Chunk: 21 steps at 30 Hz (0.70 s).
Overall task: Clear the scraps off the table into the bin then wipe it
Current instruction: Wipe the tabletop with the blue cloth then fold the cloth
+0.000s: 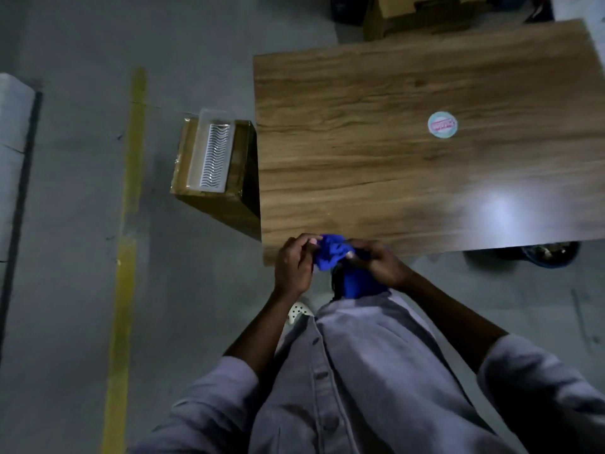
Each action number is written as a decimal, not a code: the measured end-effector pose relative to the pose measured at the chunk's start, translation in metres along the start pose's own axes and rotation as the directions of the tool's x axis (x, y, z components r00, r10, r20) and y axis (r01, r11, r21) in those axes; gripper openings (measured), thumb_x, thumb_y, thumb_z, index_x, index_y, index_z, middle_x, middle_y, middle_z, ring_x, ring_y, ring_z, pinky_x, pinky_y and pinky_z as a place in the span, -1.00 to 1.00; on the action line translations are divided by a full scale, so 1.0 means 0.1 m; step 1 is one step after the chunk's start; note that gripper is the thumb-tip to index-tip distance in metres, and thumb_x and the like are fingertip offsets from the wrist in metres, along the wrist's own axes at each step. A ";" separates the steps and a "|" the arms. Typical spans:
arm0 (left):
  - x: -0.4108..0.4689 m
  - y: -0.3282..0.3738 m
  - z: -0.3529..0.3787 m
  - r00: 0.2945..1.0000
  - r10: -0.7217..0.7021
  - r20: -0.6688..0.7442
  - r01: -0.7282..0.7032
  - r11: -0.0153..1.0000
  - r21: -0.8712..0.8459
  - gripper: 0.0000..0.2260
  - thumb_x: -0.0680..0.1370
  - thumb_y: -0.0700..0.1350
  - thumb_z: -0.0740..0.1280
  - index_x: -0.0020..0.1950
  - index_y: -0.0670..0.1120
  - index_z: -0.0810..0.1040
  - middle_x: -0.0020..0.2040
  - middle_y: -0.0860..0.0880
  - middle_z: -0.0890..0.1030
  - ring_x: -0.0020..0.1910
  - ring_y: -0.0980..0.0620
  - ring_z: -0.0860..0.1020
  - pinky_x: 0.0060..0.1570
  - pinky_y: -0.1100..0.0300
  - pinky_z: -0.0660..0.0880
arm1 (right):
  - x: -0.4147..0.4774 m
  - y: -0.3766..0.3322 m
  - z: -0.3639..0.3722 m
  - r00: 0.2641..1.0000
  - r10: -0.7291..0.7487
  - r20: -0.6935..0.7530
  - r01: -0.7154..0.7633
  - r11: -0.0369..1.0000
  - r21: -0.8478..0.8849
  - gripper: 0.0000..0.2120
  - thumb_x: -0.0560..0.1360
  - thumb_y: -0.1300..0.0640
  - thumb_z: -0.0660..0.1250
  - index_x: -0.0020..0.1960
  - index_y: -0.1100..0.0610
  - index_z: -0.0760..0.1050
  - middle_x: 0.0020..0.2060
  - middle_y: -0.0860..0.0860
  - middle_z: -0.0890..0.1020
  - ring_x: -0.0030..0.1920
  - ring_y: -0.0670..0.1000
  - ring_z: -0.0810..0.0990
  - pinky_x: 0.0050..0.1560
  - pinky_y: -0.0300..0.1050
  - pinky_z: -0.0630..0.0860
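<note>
While person stands at its near edge, wooden table [393, 175] fills upper right. Cardboard box [209, 204] topped with clear tray [212, 155]: on floor, just beside table's left edge. Left hand [293, 262], right hand [376, 260]: fingers curled, both gripping bunched blue cloth [330, 253] over near-left corner. Round sticker [442, 125]: mid-table.

No readable text; lettering on the round sticker [442, 124] on the table [360, 93] too blurred.

Bunched blue cloth [330, 253] at table [393, 158] edge
</note>
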<state>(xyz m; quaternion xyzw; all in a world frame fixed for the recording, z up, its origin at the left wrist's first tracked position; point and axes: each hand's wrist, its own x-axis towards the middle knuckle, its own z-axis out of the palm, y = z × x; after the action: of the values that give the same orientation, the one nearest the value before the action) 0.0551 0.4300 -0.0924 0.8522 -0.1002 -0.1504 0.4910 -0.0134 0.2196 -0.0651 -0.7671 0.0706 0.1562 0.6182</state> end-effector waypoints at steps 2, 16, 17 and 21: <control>0.27 0.12 0.03 0.998 0.002 -0.057 -0.001 1.000 0.021 -0.68 0.65 0.10 0.20 0.12 -0.04 0.68 -0.03 -0.08 0.67 -0.03 -0.06 0.63 -0.01 0.01 0.56 | 0.16 -0.22 -0.36 0.993 0.066 -0.097 -0.043 0.974 0.221 -0.79 0.68 0.33 0.23 0.11 0.13 0.62 -0.08 -0.17 0.71 -0.05 -0.18 0.61 0.02 -0.29 0.53; 2.67 0.34 0.25 0.977 -0.017 -0.212 0.087 0.942 0.324 -0.47 0.46 0.04 0.37 0.42 -0.04 0.54 0.56 -0.09 0.37 0.60 -0.12 0.18 0.53 -0.10 0.05 | 2.83 0.22 -2.46 0.721 0.011 -0.693 -0.527 0.658 -0.538 -0.46 0.62 -0.39 0.12 0.57 -0.32 0.25 0.69 -0.02 0.07 0.65 0.34 -0.12 0.43 0.54 -0.34; 2.76 0.29 0.25 0.979 -0.020 -0.201 0.090 0.935 0.344 -0.44 0.45 0.09 0.33 0.44 -0.02 0.52 0.59 -0.07 0.33 0.61 -0.11 0.15 0.55 -0.11 0.01 | 2.94 0.25 -2.45 0.731 -0.010 -0.682 -0.543 0.597 -0.590 -0.44 0.61 -0.43 0.07 0.58 -0.36 0.19 0.69 0.00 0.00 0.64 0.39 -0.15 0.41 0.57 -0.35; 2.93 0.12 0.27 0.984 0.008 -0.177 0.064 0.917 0.393 -0.38 0.47 0.15 0.26 0.52 0.01 0.43 0.64 -0.05 0.21 0.64 -0.13 0.05 0.56 -0.17 -0.08 | 3.50 0.10 -2.59 0.758 -0.028 -0.652 -0.535 0.546 -0.645 -0.39 0.58 -0.48 -0.02 0.59 -0.37 0.15 0.69 0.00 0.01 0.64 0.40 -0.14 0.45 0.62 -0.25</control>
<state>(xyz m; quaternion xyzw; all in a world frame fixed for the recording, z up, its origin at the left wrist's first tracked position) 0.3195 0.3088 -0.1407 0.9453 -0.0730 -0.0586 0.3125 0.3525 -0.0040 -0.1405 -0.9470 0.2989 0.0164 0.1162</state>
